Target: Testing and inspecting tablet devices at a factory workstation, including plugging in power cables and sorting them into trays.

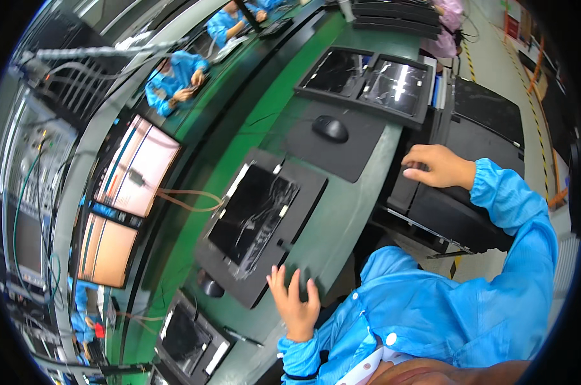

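Note:
At the bench's near edge my left hand (pixel 295 303) is open, its fingers spread next to a black fixture board (pixel 315 186), with nothing in it. A dark flat display panel (pixel 248 215), wrapped in wrinkled clear film with pale tabs at its edges, lies in that board. A pinkish cable (pixel 191 200) runs from near the panel toward the monitors. Off to the right, my right hand (pixel 436 165) hangs over black stacked trays (pixel 441 208). Its fingers are loosely bent, the thumb apart from them, and nothing shows in the hand.
Behind the board stand two lit monitors (pixel 139 163). A black mouse (pixel 331 128) rests on a dark mat (pixel 361 151); a black tray (pixel 424 119) beyond holds two film-covered panels. A pen (pixel 244 337) and another panel fixture (pixel 191 340) lie left. Co-workers (pixel 175 80) sit across the bench.

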A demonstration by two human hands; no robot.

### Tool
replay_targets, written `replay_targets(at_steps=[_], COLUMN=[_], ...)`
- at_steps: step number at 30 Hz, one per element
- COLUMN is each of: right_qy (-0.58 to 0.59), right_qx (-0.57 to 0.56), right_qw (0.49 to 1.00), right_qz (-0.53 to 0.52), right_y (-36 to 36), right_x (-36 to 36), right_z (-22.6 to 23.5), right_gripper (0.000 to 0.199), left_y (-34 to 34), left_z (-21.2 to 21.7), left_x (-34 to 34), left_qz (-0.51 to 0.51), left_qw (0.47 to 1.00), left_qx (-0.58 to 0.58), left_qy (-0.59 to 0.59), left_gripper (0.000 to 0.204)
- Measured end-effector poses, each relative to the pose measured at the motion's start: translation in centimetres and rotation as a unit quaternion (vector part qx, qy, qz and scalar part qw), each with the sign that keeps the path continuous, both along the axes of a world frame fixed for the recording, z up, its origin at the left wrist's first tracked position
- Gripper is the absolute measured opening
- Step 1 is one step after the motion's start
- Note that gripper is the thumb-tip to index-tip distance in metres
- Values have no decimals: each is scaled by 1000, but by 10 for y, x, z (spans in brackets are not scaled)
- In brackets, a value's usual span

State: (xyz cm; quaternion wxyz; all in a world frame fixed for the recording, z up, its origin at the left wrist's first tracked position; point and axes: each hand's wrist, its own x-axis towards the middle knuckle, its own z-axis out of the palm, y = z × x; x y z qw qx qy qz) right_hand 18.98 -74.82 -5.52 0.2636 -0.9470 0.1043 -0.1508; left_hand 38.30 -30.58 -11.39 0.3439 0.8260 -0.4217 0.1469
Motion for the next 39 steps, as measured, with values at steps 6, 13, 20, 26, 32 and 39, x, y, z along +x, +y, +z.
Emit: replay_targets(at_steps=[6, 13, 20, 26, 32, 39], right_qy=[173, 180, 192, 154, 140, 59], right_qx=[-7, -5, -18, -78, -13, -154], right_qw=[985, 983, 981, 985, 990, 951], right_qz=[-16, -18, -18, -7, -29, 262], right_y=[-4, -1, -1, 0, 12, 28], right_x=[5, 7, 6, 8, 15, 108], right_z=[8, 12, 8, 3, 12, 45], right_gripper=[49, 51, 53, 54, 37, 36], left_y=[5, 2, 2, 4, 2, 9], left_z=[-2, -1, -5, -8, -14, 37], left_x=[0, -5, -2, 0, -2, 17], left_qz=[52, 87, 86, 88, 99, 52], left_qw=[999, 989, 989, 990, 990, 973], left_qx=[7, 116, 117, 108, 101, 223], left_qy=[7, -10, -9, -33, -26, -22], left_gripper=[34, 61, 60, 53, 63, 68])
